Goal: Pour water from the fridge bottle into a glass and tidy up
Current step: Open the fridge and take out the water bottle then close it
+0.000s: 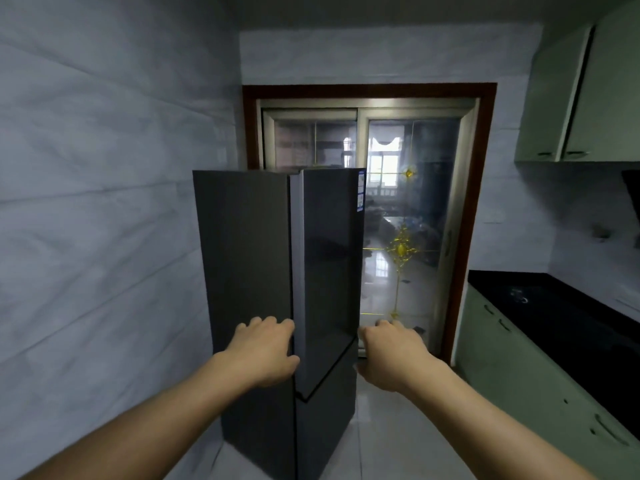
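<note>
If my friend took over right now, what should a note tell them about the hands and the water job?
Left hand: fingers curled at the fridge corner, by the upper door's near edge.
Right hand: at that door's far edge; grip unclear.
The door looks shut or barely ajar; no inside shows.
No bottle or glass in view; the dark counter is on the right.
Done: nothing yet.
Left: open, take bottle, pour, tidy.

black counter (pixel 571 327), green cabinets (pixel 512 368), glass door (pixel 412 216)
</note>
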A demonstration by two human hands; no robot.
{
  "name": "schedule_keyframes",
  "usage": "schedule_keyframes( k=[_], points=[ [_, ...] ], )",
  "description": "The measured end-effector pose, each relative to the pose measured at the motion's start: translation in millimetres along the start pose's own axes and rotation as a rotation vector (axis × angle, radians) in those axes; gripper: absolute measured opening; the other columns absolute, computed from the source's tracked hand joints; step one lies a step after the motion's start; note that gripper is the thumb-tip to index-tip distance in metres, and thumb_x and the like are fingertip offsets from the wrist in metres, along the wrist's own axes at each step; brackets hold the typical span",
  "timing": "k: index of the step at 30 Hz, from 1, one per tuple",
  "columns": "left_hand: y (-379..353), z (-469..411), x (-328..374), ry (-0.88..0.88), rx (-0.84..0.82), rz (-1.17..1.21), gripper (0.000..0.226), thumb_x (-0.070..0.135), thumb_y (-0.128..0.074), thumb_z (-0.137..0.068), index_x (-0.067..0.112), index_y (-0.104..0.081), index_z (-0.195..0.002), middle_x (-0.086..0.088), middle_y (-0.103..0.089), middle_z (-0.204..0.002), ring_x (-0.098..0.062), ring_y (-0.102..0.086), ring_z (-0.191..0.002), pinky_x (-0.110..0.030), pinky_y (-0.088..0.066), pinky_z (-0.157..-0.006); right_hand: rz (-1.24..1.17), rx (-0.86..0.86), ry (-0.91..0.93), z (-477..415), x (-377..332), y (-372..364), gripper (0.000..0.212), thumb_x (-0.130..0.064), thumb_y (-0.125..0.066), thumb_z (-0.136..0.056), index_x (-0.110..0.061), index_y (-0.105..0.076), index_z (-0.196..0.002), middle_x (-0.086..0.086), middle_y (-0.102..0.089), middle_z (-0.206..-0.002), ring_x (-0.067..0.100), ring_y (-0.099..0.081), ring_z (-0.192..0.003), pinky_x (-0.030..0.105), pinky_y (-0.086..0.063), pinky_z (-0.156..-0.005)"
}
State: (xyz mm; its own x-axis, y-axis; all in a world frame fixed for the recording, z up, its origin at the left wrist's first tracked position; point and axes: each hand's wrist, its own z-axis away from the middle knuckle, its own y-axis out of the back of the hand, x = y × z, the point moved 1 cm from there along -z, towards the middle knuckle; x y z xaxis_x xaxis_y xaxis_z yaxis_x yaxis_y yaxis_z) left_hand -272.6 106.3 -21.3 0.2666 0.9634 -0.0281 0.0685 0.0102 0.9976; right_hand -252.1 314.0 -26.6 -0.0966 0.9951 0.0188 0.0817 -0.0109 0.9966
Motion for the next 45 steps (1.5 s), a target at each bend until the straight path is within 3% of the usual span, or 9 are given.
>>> schedule_keyframes(
  k=[11,17,25,28,31,36,39,41,45],
  points=[
    [-23.1,-162.3,-32.3,0.047,0.017,0.100,0.042,0.052,-0.052,-0.092,0.024,-0.052,-0.124,-0.001,-0.055,-0.121,-0.023,-0.053,-0.110,-0.038,-0.049,-0.089,-0.057,0.030,0.132,-159.4,26.5,-21.1,0.038,-0.044,-0.057,-0.094,-0.019,-0.053,-0.122,0.007,-0.054,-0.119,0.028,-0.052,-0.111,0.038,-0.047,-0.086],
    [-31.8,-267.6,-68.4,-0.004,0.143,0.338,0.039,0.051,-0.058,-0.092,0.025,-0.051,-0.121,0.003,-0.052,-0.115,-0.015,-0.057,-0.096,-0.035,-0.054,-0.083,-0.080,0.059,0.114,-255.7,31.5,-34.0,0.033,-0.046,-0.058,-0.093,-0.022,-0.055,-0.116,0.004,-0.054,-0.111,0.023,-0.052,-0.103,0.037,-0.051,-0.084],
    [-44.8,-433.8,-102.6,0.055,0.400,0.778,0.067,0.042,-0.066,-0.091,0.012,-0.038,-0.144,-0.009,-0.047,-0.140,-0.023,-0.052,-0.124,-0.029,-0.044,-0.094,-0.115,0.187,0.159,-374.3,38.5,-34.3,0.025,-0.043,-0.056,-0.094,-0.023,-0.056,-0.109,0.000,-0.051,-0.104,0.018,-0.050,-0.096,0.035,-0.052,-0.079],
    [-55.6,-470.4,-101.4,0.123,0.442,0.877,0.076,0.043,-0.069,-0.089,0.008,-0.034,-0.147,-0.013,-0.043,-0.145,-0.029,-0.048,-0.131,-0.038,-0.046,-0.104,-0.142,0.277,0.274,-400.8,43.6,-36.5,0.021,-0.038,-0.055,-0.095,-0.022,-0.057,-0.108,-0.001,-0.050,-0.111,0.016,-0.048,-0.103,0.031,-0.050,-0.081],
    [-66.9,-485.5,-98.3,0.169,0.540,0.923,0.081,0.045,-0.074,-0.084,0.007,-0.037,-0.145,-0.009,-0.043,-0.141,-0.025,-0.050,-0.127,-0.040,-0.050,-0.101,-0.159,0.419,0.376,-429.4,49.7,-32.6,0.025,-0.035,-0.057,-0.094,-0.022,-0.058,-0.115,0.000,-0.050,-0.121,0.015,-0.047,-0.113,0.028,-0.051,-0.087],
    [-78.1,-491.0,-93.4,0.162,0.679,1.012,0.062,0.037,-0.085,-0.075,0.016,-0.048,-0.120,0.002,-0.047,-0.117,-0.018,-0.056,-0.106,-0.032,-0.053,-0.088,-0.207,0.717,0.522,-475.3,44.6,-2.1,0.035,-0.030,-0.061,-0.090,-0.012,-0.061,-0.120,0.012,-0.052,-0.127,0.026,-0.048,-0.122,0.037,-0.052,-0.091],
    [-80.1,-494.6,-90.8,0.174,0.708,1.051,0.055,0.029,-0.086,-0.072,0.015,-0.051,-0.112,0.000,-0.051,-0.111,-0.012,-0.059,-0.096,-0.025,-0.053,-0.079,-0.117,0.839,0.643,-501.7,31.3,20.7,0.041,-0.028,-0.067,-0.087,-0.010,-0.061,-0.122,0.021,-0.048,-0.140,0.036,-0.040,-0.134,0.044,-0.042,-0.107],
    [-81.0,-495.1,-87.5,0.184,0.732,1.040,0.051,0.029,-0.084,-0.071,0.016,-0.053,-0.109,0.000,-0.053,-0.108,-0.002,-0.056,-0.092,-0.014,-0.048,-0.072,-0.048,0.869,0.688,-517.4,21.8,31.9,0.050,-0.032,-0.068,-0.085,-0.013,-0.058,-0.130,0.024,-0.038,-0.151,0.040,-0.028,-0.144,0.048,-0.031,-0.116],
    [-82.9,-496.2,-81.5,0.230,0.756,1.054,0.048,0.027,-0.081,-0.071,0.019,-0.052,-0.108,0.005,-0.051,-0.107,-0.003,-0.057,-0.093,-0.015,-0.048,-0.073,0.023,0.830,0.678,-543.3,17.1,27.0,0.058,-0.038,-0.066,-0.085,-0.017,-0.053,-0.137,0.021,-0.016,-0.163,0.044,-0.002,-0.150,0.064,-0.021,-0.116]
  ],
)
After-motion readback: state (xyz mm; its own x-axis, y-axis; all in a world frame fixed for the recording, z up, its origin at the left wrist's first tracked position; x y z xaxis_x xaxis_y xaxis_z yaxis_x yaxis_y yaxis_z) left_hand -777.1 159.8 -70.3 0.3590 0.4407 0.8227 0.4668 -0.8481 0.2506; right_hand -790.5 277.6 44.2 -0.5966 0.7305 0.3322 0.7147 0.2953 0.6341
